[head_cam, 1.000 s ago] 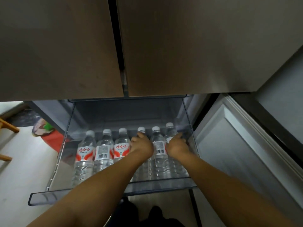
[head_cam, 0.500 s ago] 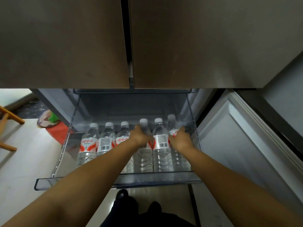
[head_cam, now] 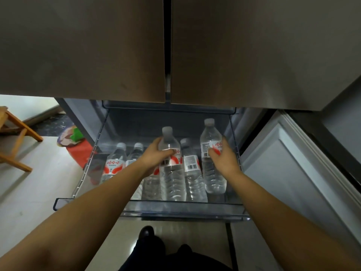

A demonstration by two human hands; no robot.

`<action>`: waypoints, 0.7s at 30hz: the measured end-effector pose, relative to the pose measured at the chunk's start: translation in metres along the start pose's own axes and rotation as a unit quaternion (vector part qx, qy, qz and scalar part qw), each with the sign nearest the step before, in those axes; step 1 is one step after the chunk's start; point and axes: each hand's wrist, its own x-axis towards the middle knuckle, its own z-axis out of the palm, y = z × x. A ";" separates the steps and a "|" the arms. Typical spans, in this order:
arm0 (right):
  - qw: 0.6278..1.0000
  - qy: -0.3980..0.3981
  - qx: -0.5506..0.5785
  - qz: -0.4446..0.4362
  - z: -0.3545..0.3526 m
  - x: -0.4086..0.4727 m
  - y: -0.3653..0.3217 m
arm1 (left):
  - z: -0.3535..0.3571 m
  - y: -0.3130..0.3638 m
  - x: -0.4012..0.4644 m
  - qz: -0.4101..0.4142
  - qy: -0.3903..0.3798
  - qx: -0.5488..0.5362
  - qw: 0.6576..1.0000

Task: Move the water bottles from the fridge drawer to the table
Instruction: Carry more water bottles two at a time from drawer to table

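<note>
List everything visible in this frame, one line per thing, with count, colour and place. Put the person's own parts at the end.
water bottles: six, clear with red-and-white labels; two raised in the hands, four resting in the drawer, one mostly hidden behind the left arm
fridge drawer: one, clear plastic, pulled out below the upper doors
upper fridge doors: two, brown metallic, shut, across the top
lower fridge door: one, pale grey inside, swung open at right
wooden stool: one, tan, far left on the floor
red object: one, left of the drawer, on the floor
left hand: grips a raised bottle
right hand: grips the rightmost raised bottle
shoes: dark, bottom centre
</note>
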 end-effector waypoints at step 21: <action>0.797 -0.164 0.480 0.328 -0.030 -0.011 -0.012 | 0.031 0.017 -0.015 -0.214 -0.126 -0.374 0.893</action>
